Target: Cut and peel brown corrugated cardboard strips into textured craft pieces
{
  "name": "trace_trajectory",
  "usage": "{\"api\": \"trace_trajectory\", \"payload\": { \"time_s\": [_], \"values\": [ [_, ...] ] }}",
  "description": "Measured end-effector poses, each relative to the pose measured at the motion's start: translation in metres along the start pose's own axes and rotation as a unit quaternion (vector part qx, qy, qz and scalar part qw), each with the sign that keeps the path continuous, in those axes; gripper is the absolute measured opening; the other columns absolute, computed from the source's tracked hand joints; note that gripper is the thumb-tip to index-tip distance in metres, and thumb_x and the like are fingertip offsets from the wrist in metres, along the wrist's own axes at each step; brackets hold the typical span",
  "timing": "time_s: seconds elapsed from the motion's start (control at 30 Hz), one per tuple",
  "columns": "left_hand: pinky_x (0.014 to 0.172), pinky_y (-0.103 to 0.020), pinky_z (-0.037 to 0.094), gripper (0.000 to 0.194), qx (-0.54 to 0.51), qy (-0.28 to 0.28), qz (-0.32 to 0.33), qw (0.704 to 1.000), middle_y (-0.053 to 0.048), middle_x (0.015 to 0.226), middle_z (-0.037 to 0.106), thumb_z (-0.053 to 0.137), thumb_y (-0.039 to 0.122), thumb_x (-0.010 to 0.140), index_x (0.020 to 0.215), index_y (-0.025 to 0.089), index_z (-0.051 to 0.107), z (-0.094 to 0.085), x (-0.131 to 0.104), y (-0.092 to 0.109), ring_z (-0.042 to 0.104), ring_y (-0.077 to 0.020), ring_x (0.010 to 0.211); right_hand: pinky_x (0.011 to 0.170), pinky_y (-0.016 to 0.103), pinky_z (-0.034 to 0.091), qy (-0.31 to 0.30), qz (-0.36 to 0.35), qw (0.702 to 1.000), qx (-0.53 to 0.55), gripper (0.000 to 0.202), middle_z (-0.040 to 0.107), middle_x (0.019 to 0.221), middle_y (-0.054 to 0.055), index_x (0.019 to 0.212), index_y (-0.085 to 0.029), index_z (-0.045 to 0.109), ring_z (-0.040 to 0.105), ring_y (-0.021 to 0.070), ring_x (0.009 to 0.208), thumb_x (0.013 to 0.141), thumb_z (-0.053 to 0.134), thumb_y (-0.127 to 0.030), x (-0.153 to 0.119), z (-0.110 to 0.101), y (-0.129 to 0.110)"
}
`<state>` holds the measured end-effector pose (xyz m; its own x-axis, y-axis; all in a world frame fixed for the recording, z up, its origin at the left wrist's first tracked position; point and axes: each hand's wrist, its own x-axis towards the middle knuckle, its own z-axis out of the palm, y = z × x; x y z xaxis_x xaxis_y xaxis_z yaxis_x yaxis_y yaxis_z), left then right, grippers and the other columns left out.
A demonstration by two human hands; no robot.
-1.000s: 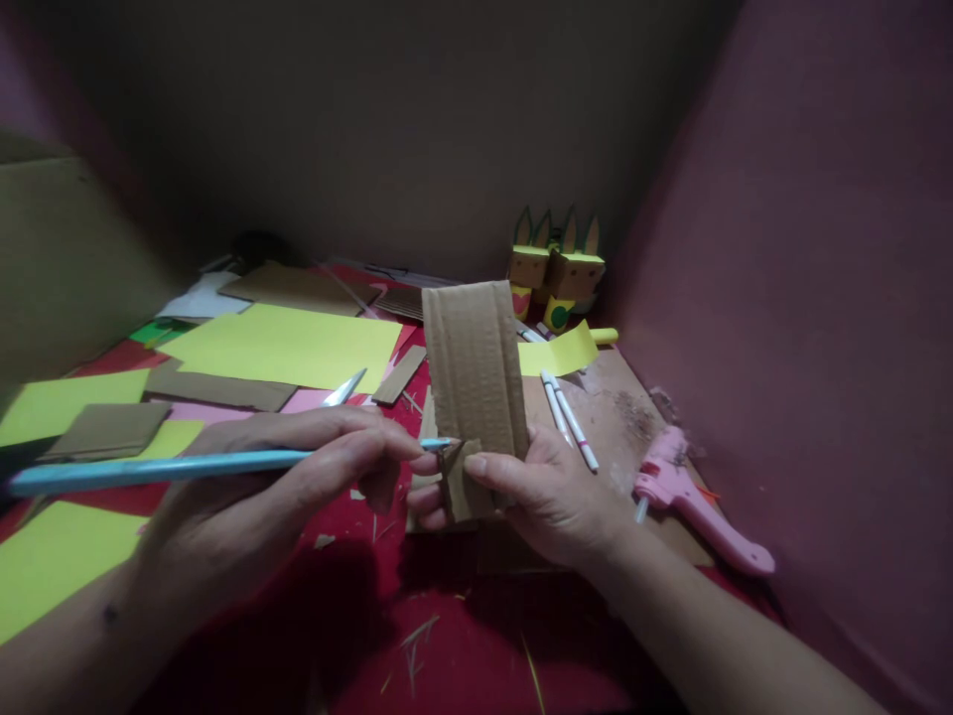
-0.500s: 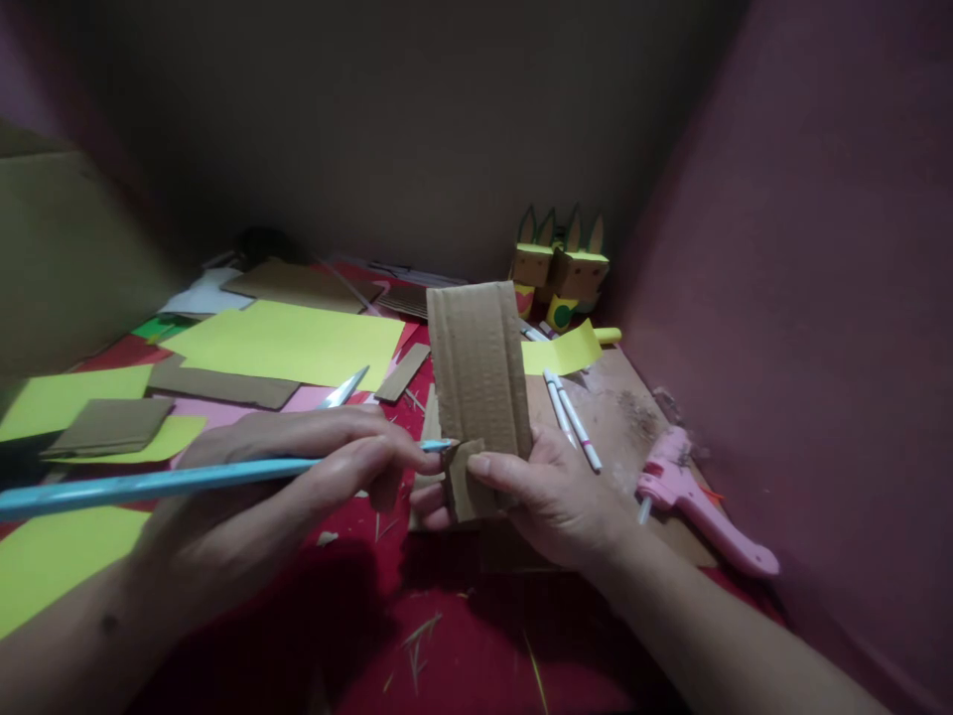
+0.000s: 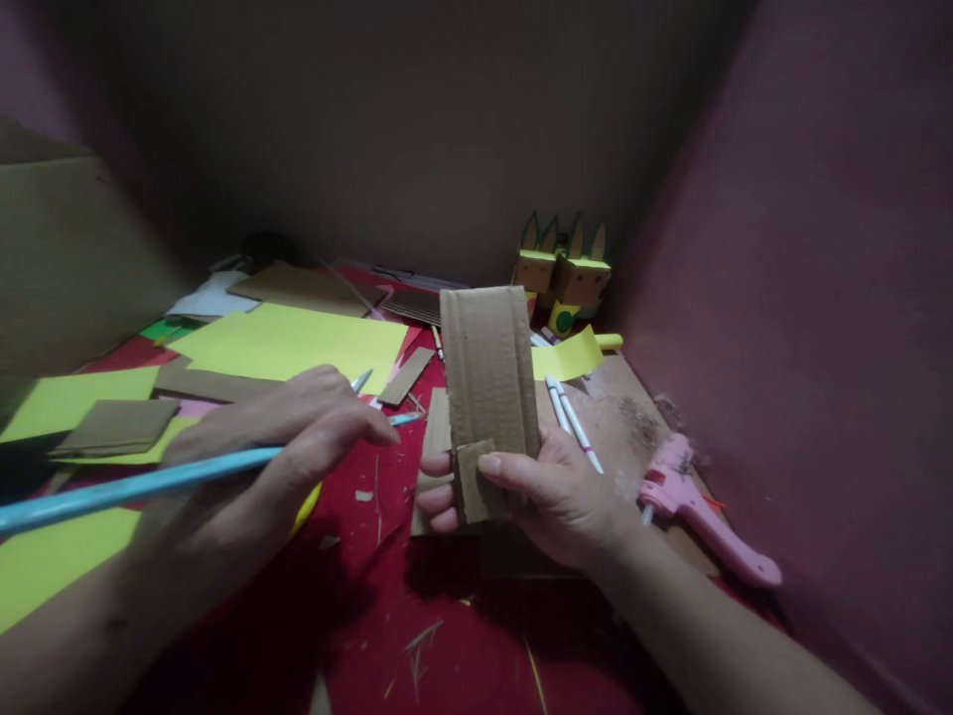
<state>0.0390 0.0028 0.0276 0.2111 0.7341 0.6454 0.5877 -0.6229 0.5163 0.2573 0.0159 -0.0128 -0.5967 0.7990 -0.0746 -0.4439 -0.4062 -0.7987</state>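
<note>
A light blue pencil (image 3: 186,475) is held in my left hand (image 3: 260,467), its tip pointing right, a little short of the cardboard. In my right hand (image 3: 555,492) is an upright cardboard strip (image 3: 489,367), fingers behind it and thumb in front. The thumb presses a small cardboard piece (image 3: 475,487) flat against the strip's lower end. Under my left hand, part of something yellow and a pointed metal blade (image 3: 361,380) show on the red surface.
Yellow sheets (image 3: 298,343) and cardboard pieces (image 3: 115,427) lie at the left. A pink glue gun (image 3: 692,506) and white markers (image 3: 573,422) rest at the right. Small cardboard figures (image 3: 562,273) stand at the back. Scraps litter the red surface (image 3: 447,655).
My left hand has moved left, drawing the pencil tip away from the small cardboard piece. The strip in my right hand has shifted slightly right in the view.
</note>
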Motion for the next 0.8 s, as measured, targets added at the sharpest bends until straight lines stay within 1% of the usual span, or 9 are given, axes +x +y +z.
{"api": "trace_trajectory", "payload": {
  "time_s": [0.13,0.23,0.3,0.4,0.43,0.53,0.67,0.73,0.8],
  "values": [
    [0.075,-0.03,0.045,0.018,0.019,-0.017,0.11,0.994,-0.001,0.091,0.061,0.049,0.013,0.093,0.086,0.022,0.062,0.009,0.0,-0.006,0.057,-0.0161,0.085,0.075,0.04,0.06,0.006,-0.006,1.0,0.014,0.027,0.074,0.101,0.014,0.103,-0.011,0.068,0.074,0.0241,0.081,0.078,0.07,-0.023,0.001,0.003,-0.001],
    [0.067,-0.031,0.046,0.017,0.017,-0.093,0.17,0.981,-0.002,0.084,0.063,0.049,0.015,0.094,0.106,0.022,0.059,0.014,-0.006,-0.012,0.056,-0.0161,0.073,0.075,0.039,0.059,0.012,-0.01,1.0,0.021,0.03,0.074,0.099,0.012,0.104,-0.012,0.068,0.073,0.0228,0.082,0.077,0.071,-0.024,0.003,0.004,0.001],
    [0.064,-0.03,0.047,0.026,0.04,-0.123,0.172,0.976,-0.002,0.082,0.066,0.054,0.025,0.094,0.12,0.021,0.054,0.019,-0.012,-0.012,0.057,-0.0161,0.068,0.075,0.038,0.059,0.018,-0.019,0.999,0.021,0.026,0.075,0.092,0.01,0.1,-0.013,0.069,0.073,0.0211,0.079,0.077,0.071,-0.024,0.005,0.005,0.004],
    [0.067,-0.033,0.052,0.058,0.085,-0.108,0.18,0.974,-0.008,0.089,0.07,0.065,0.042,0.086,0.133,0.015,0.044,0.029,-0.019,-0.007,0.065,-0.0206,0.073,0.076,0.037,0.057,0.019,-0.048,0.999,0.011,0.02,0.074,0.084,0.007,0.096,-0.013,0.07,0.071,0.0206,0.078,0.078,0.068,-0.022,0.007,0.006,0.007],
    [0.067,-0.034,0.053,0.063,0.097,-0.1,0.185,0.973,-0.01,0.091,0.07,0.067,0.044,0.084,0.133,0.013,0.042,0.032,-0.02,-0.006,0.066,-0.0223,0.075,0.078,0.036,0.057,0.022,-0.062,0.998,0.006,0.02,0.074,0.084,0.007,0.097,-0.014,0.07,0.071,0.0208,0.079,0.078,0.068,-0.021,0.007,0.006,0.007],
    [0.066,-0.036,0.054,0.055,0.131,-0.088,0.194,0.968,-0.014,0.096,0.071,0.066,0.037,0.086,0.129,0.011,0.045,0.041,-0.021,-0.004,0.069,-0.0247,0.077,0.081,0.035,0.055,0.046,-0.09,0.995,-0.007,0.022,0.074,0.086,0.005,0.099,-0.016,0.069,0.07,0.0205,0.084,0.077,0.068,-0.02,0.007,0.007,0.008],
    [0.067,-0.036,0.054,0.042,0.13,-0.086,0.18,0.971,-0.011,0.094,0.071,0.063,0.032,0.088,0.123,0.016,0.047,0.046,-0.022,-0.006,0.069,-0.0248,0.079,0.079,0.034,0.054,0.07,-0.085,0.994,-0.015,0.022,0.074,0.084,0.004,0.096,-0.017,0.069,0.07,0.021,0.083,0.075,0.07,-0.021,0.007,0.01,0.007],
    [0.066,-0.034,0.054,0.04,0.111,-0.096,0.16,0.976,-0.009,0.093,0.07,0.062,0.031,0.088,0.122,0.017,0.047,0.046,-0.023,-0.006,0.069,-0.0238,0.079,0.077,0.034,0.055,0.075,-0.081,0.994,-0.014,0.023,0.073,0.083,0.004,0.095,-0.018,0.069,0.069,0.0218,0.083,0.073,0.071,-0.022,0.008,0.012,0.008],
    [0.063,-0.032,0.053,0.039,0.083,-0.122,0.117,0.982,-0.007,0.091,0.068,0.062,0.028,0.087,0.121,0.019,0.046,0.047,-0.024,-0.005,0.067,-0.0213,0.076,0.076,0.033,0.055,0.071,-0.077,0.994,-0.011,0.024,0.073,0.082,0.004,0.095,-0.018,0.069,0.069,0.0218,0.082,0.072,0.072,-0.022,0.009,0.012,0.008]
  ]
}}
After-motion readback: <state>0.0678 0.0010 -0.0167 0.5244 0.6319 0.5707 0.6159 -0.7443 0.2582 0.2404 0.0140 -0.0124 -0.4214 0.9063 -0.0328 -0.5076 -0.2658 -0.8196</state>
